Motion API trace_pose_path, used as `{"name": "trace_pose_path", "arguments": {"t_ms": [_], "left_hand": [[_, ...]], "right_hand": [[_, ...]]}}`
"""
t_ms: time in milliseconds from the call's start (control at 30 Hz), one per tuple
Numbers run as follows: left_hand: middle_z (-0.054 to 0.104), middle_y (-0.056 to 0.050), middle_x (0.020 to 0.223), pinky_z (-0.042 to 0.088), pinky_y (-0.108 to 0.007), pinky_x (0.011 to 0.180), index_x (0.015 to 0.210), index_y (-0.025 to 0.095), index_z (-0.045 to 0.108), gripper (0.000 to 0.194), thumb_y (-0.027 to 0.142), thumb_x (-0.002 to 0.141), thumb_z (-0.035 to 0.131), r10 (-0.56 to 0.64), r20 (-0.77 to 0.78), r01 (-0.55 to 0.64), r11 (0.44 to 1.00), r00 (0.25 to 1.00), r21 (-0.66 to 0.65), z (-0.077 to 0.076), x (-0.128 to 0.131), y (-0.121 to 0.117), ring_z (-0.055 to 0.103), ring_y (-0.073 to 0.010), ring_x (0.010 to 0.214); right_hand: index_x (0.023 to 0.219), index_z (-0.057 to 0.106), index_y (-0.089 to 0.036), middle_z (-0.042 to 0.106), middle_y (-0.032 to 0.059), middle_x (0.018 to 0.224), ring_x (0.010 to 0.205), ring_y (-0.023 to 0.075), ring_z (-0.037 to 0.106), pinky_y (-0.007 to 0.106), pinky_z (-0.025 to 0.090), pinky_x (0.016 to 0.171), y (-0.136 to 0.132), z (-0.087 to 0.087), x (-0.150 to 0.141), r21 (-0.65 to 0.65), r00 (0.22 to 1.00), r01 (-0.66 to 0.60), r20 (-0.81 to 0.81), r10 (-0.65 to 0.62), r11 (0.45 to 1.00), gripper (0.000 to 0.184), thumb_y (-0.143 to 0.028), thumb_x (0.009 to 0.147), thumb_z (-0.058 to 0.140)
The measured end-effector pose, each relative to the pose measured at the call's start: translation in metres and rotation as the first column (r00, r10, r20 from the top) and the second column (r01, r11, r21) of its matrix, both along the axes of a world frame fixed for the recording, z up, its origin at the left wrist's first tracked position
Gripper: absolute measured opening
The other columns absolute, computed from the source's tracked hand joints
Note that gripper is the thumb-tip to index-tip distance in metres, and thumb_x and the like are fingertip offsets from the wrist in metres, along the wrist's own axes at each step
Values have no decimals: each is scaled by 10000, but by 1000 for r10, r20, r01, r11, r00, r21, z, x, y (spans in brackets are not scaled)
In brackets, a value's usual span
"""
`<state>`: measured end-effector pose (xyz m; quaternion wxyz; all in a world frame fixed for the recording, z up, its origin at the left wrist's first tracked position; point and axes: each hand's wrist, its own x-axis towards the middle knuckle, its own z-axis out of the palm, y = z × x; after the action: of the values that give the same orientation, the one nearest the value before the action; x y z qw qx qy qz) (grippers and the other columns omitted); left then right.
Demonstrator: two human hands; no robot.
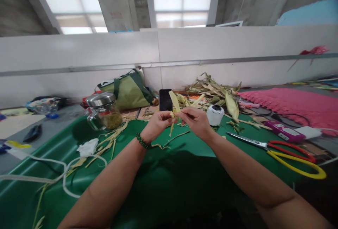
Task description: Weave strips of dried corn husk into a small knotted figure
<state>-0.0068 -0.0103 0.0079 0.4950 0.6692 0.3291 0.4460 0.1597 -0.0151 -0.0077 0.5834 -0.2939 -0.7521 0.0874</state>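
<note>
Between my two hands, over the middle of the green cloth (195,151), is a pale yellow corn husk strip (174,101). Its broad end stands up above the fingers, and a thin tail hangs below. My left hand (159,125), with a dark green bead bracelet (142,141) at the wrist, pinches the strip from the left. From the right, my right hand (194,119) pinches the same strip, its fingertips close to the left ones. The fingers hide the part of the husk between them. A dark phone (165,99) stands upright just behind my hands.
Red-and-yellow-handled scissors (266,145) lie at right, near a purple box (284,131). A white thread spool (215,115) stands beyond my right hand, before a husk pile (211,91). At left are a glass jar (108,118), a green bag (132,93) and white cord (64,172).
</note>
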Motion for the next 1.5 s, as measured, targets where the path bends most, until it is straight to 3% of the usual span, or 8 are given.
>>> {"name": "trace_pose_path", "arguments": {"t_ms": [200,367,600,833,1000,1167,1333,1500], "left_hand": [[651,-10,645,433,-244,651,668,133,698,211,278,555,802,-10,15,10,998,1000,-65,-2,4,-6,553,-117,639],[674,-19,716,464,-253,695,719,136,709,288,319,535,832,17,179,32,962,984,-270,1,10,-11,592,-115,674],[661,-4,698,476,-226,683,694,124,688,408,404,457,867,78,295,14,955,952,-297,-3,10,-5,576,-89,651],[566,24,581,401,-210,556,618,130,608,375,450,564,794,220,238,-211,975,946,-63,-4,6,1,474,-73,546],[558,22,582,396,-225,569,618,138,607,333,433,603,761,212,186,-221,975,959,30,0,7,-5,477,-95,574],[579,11,610,398,-228,570,646,145,631,299,420,612,744,207,155,-223,970,966,97,1,8,-8,483,-105,585],[556,13,590,392,-226,559,619,154,611,280,408,629,728,213,81,-224,962,974,154,1,6,-5,463,-109,581],[494,22,528,343,-222,532,524,157,547,290,365,633,716,263,2,-254,930,965,264,2,7,-5,417,-107,565]], "right_hand": [[691,687,-204,611,19,687,635,137,564,258,465,599,4,-1,2,21,982,181,57,-182,983,118,-268,788,671],[817,727,-213,658,55,807,723,157,610,265,478,647,-1,-3,1,103,951,251,157,-265,962,160,-262,843,577],[955,710,-205,664,72,872,766,150,633,243,511,662,-5,-7,-4,294,931,241,199,-306,925,215,-213,872,512],[891,695,-212,701,62,839,776,161,649,277,535,724,-8,-4,-4,345,964,180,126,-236,921,149,-250,879,552],[789,714,-210,707,39,754,673,154,631,276,511,657,-3,-4,-5,52,989,132,68,-135,990,194,-348,852,594],[717,708,-194,678,9,651,513,121,559,239,451,475,5,-6,-8,-221,990,63,-108,-89,973,253,-432,780,649],[795,722,-233,712,53,879,775,174,654,302,542,722,-9,-3,-4,131,975,217,-80,-208,967,128,-298,830,618],[981,702,-242,695,73,1044,958,184,662,319,539,861,-24,-1,-6,206,991,-2,133,-26,979,209,-244,893,513]]}}
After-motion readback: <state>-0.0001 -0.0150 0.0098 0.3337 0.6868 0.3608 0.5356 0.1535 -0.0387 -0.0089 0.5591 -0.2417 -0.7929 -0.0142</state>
